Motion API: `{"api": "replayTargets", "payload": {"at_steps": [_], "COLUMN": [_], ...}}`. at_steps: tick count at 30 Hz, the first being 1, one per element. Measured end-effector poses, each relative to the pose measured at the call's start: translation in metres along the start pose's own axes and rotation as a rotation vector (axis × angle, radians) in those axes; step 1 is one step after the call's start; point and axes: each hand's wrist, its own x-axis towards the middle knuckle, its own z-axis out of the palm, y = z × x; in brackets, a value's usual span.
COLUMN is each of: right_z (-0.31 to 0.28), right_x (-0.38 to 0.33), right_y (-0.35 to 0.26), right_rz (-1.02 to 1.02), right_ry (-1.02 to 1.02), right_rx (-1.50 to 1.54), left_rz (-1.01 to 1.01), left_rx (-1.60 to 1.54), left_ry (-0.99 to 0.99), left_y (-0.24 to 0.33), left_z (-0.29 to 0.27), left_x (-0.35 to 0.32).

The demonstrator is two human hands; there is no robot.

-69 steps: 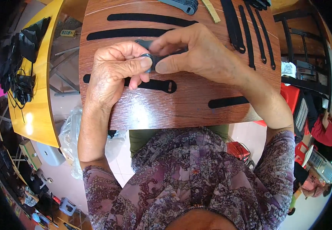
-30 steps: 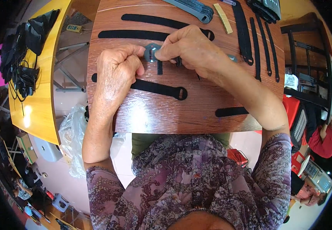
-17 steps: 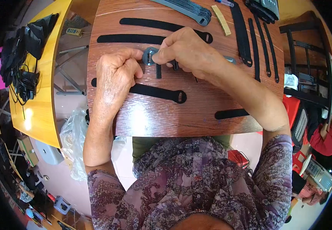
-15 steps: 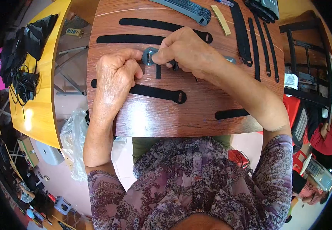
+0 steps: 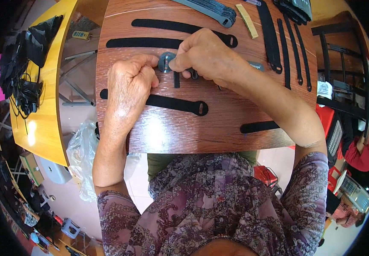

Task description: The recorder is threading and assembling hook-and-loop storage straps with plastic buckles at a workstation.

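Over the brown wood-grain table, both my hands meet at the round, slotted end of a grey hook-and-loop strap. My left hand pinches its left edge between thumb and finger, the other fingers curled in. On the opposite edge, my right hand grips it with the thumb on top; the rest of the strap is hidden under that hand. A short dark strip hangs or lies just below the round end. One black strap with a slotted end runs partly beneath my left wrist.
Further black straps lie beyond my hands and at the right. At the far edge are a stack of grey straps and a yellow strip. A yellow table with black straps stands left; a plastic bag hangs beside my left forearm.
My hands keep the same pinch on the round end, with only a slight shift of the right fingers. The whole view has moved a little.
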Motion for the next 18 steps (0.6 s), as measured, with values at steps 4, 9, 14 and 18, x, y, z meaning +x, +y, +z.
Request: {"api": "replayTargets", "payload": {"at_steps": [4, 9, 14, 18], "right_z": [0.001, -0.003, -0.003, -0.005], "right_x": [0.000, -0.001, -0.001, -0.001], "right_y": [-0.001, -0.005, -0.016, -0.013], "right_rz": [0.016, 0.010, 0.164, 0.114], "right_ry": [0.014, -0.006, 0.005, -0.016], "right_rx": [0.004, -0.004, -0.005, -0.038], "left_rz": [-0.046, -0.047, -0.052, -0.025], "left_rx": [-0.028, -0.030, -0.018, -0.022], "left_ry": [0.006, -0.002, -0.001, 0.003], "left_y": [0.000, 0.001, 0.001, -0.001], "left_z": [0.001, 0.001, 0.000, 0.001], "left_x": [0.000, 0.000, 0.000, 0.001]}}
